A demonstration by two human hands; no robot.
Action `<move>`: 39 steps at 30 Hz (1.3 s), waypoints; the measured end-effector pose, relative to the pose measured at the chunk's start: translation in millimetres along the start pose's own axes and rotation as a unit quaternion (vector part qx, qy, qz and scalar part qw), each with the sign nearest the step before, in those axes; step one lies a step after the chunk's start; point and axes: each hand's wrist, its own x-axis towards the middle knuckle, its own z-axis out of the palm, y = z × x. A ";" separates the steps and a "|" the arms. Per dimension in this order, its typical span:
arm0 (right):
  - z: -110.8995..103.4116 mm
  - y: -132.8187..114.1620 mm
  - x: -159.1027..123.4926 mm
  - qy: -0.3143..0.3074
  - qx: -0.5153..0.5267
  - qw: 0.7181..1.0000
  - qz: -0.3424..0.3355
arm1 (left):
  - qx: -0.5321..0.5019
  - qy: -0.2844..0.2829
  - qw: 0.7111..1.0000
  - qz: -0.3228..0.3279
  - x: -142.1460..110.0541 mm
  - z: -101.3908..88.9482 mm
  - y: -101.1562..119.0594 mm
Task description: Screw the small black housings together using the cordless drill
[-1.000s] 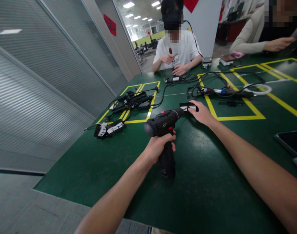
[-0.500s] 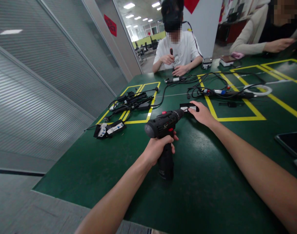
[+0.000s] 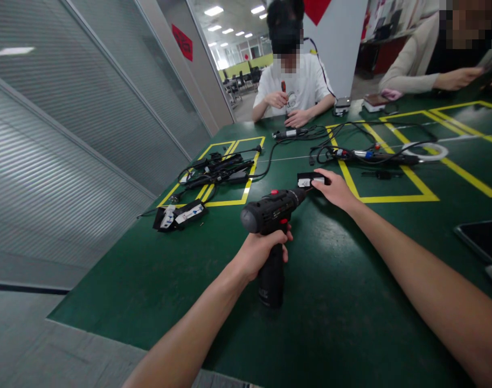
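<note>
My left hand (image 3: 260, 250) is wrapped round the grip of a black cordless drill (image 3: 271, 213) with red buttons. The drill points away from me and to the right, its chuck close to a small black box with a white label (image 3: 304, 182). My right hand (image 3: 330, 186) grips that box at its right end, thumb and fingers around it. A thin bit reaches from the chuck to the near side of the box; whether it touches is too small to tell. Two similar black pieces with white labels (image 3: 181, 215) lie to the left.
A pile of black cables and adapters (image 3: 221, 168) lies within yellow tape at left. More cables and a tool with a blue band (image 3: 367, 155) lie at right. A phone (image 3: 482, 240) rests near the right edge. Across the green table (image 3: 157, 285) sit two people, one holding a screwdriver (image 3: 284, 89).
The drill's rear and grip have dipped slightly, and its tip has dropped a little against the box. My right hand stays on the box.
</note>
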 end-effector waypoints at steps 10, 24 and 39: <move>0.4 -0.7 -1.1 0.005 -0.004 1.000 -0.006 | -0.020 0.012 1.000 -0.013 -0.1 1.1 2.9; -2.8 -5.9 -2.5 0.006 -0.025 1.000 -0.015 | -0.036 0.012 0.999 -0.010 2.5 3.2 0.1; -2.2 -3.5 -2.3 0.011 -0.024 1.000 -0.015 | -0.031 0.020 0.999 -0.015 1.5 2.6 0.7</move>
